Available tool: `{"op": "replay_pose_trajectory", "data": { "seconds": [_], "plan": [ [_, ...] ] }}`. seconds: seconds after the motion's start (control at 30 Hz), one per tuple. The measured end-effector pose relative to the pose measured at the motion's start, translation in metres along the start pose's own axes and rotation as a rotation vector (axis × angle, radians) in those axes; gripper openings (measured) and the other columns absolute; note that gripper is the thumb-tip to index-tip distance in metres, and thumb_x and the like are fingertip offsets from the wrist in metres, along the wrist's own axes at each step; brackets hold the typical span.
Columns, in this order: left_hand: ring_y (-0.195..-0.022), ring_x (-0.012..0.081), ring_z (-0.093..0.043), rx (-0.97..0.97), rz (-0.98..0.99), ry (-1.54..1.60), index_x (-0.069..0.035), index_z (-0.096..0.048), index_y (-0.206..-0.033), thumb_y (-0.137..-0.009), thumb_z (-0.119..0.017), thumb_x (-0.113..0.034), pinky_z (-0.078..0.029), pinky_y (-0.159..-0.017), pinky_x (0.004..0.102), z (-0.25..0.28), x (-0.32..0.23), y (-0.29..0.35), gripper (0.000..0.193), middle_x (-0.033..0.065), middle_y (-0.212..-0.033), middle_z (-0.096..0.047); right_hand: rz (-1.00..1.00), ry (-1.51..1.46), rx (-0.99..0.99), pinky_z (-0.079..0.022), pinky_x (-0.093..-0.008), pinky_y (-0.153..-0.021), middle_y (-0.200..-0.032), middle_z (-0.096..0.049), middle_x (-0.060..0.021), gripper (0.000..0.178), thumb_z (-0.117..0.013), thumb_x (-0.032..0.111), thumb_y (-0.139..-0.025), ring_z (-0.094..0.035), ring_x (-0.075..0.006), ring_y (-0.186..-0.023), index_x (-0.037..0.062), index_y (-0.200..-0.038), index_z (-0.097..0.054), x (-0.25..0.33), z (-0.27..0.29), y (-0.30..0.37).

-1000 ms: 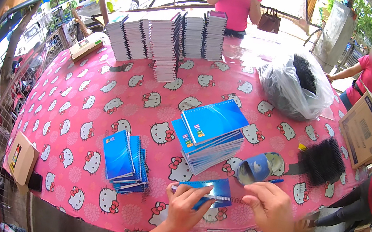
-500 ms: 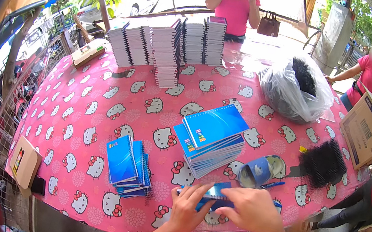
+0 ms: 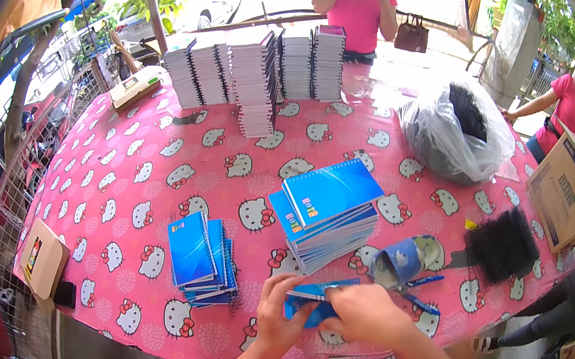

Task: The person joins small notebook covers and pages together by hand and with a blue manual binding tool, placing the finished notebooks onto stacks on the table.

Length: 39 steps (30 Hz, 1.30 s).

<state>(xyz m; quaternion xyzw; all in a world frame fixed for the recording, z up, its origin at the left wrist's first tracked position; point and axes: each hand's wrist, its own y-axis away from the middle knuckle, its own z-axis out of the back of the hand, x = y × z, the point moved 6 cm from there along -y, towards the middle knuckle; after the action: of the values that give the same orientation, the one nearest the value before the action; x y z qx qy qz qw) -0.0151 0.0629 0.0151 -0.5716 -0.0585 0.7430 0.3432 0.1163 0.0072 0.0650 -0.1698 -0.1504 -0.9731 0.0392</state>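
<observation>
On the pink desk (image 3: 150, 179), a small pile of blue notebooks (image 3: 202, 260) lies at the left. Just right of it, the left hand (image 3: 279, 319) and right hand (image 3: 364, 314) both grip one blue notebook (image 3: 309, 301) at the desk's near edge. Behind them sits a taller stack of notebooks (image 3: 324, 212), with a blue cup (image 3: 397, 262) lying beside it.

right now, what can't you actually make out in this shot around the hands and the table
- Blue notebook, head view: both hands, left hand and right hand, cover most of it, so its binding cannot be seen.
- Contents of the grey plastic bag: only a dark mass shows through the crinkled film.
- Blue cup lying on its side: its inside is too small to read.
- Cardboard box at the right: the fisheye rim cuts off whatever it holds.
</observation>
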Motion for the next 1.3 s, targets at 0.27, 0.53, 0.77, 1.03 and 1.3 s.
{"op": "replay_pose_trajectory", "data": {
  "seconds": [0.27,0.53,0.77,1.03,1.3],
  "plan": [
    [-0.099,0.0143,-0.059,-0.014,0.392,0.652,0.002,-0.053,-0.119,-0.082,-0.066,0.012,-0.050,-0.082,0.0278,-0.018,0.016,0.016,0.040,0.0092,-0.106,-0.061,-0.019,0.020,0.080,-0.053,-0.0414,-0.065,-0.085,-0.068,-0.0139,0.036,-0.070,0.037,-0.081,-0.068,-0.0320,-0.081,0.0042,-0.094,-0.063,-0.020,-0.018,-0.014],
    [-0.099,0.0133,-0.061,-0.002,0.275,0.598,0.002,-0.061,-0.114,-0.083,-0.064,0.013,-0.051,-0.082,0.0263,-0.004,0.023,0.023,0.033,0.0094,-0.109,-0.064,-0.012,-0.001,-0.065,-0.052,-0.0442,-0.069,-0.089,-0.067,-0.0167,0.045,-0.068,0.044,-0.082,-0.066,-0.0355,-0.085,0.0032,-0.098,-0.059,0.002,0.005,-0.005],
    [-0.093,0.0107,-0.063,-0.058,0.350,0.656,0.002,-0.066,-0.113,-0.085,-0.067,0.009,-0.050,-0.082,0.0235,-0.001,0.021,0.025,0.029,0.0059,-0.104,-0.068,0.099,-0.023,-0.225,-0.052,-0.0433,-0.065,-0.085,-0.067,-0.0148,0.046,-0.069,0.044,-0.081,-0.067,-0.0332,-0.081,0.0035,-0.099,-0.058,0.016,0.011,0.001],
    [-0.092,0.0157,-0.066,-0.102,0.420,0.660,0.004,-0.067,-0.108,-0.082,-0.064,0.015,-0.053,-0.082,0.0273,0.001,0.033,0.035,0.029,0.0127,-0.102,-0.070,0.102,-0.021,-0.329,-0.052,-0.0399,-0.069,-0.089,-0.065,-0.0125,0.037,-0.070,0.036,-0.080,-0.066,-0.0312,-0.084,0.0043,-0.095,-0.058,0.024,0.010,0.001],
    [-0.090,0.0155,-0.067,-0.188,0.470,0.882,0.004,-0.065,-0.105,-0.081,-0.064,0.016,-0.053,-0.081,0.0266,-0.005,0.025,0.028,0.027,0.0114,-0.099,-0.070,0.140,0.001,-0.574,-0.048,-0.0406,-0.072,-0.088,-0.060,-0.0110,0.017,-0.066,0.020,-0.083,-0.061,-0.0302,-0.085,0.0066,-0.090,-0.059,0.014,-0.009,-0.007]
  ]
}}
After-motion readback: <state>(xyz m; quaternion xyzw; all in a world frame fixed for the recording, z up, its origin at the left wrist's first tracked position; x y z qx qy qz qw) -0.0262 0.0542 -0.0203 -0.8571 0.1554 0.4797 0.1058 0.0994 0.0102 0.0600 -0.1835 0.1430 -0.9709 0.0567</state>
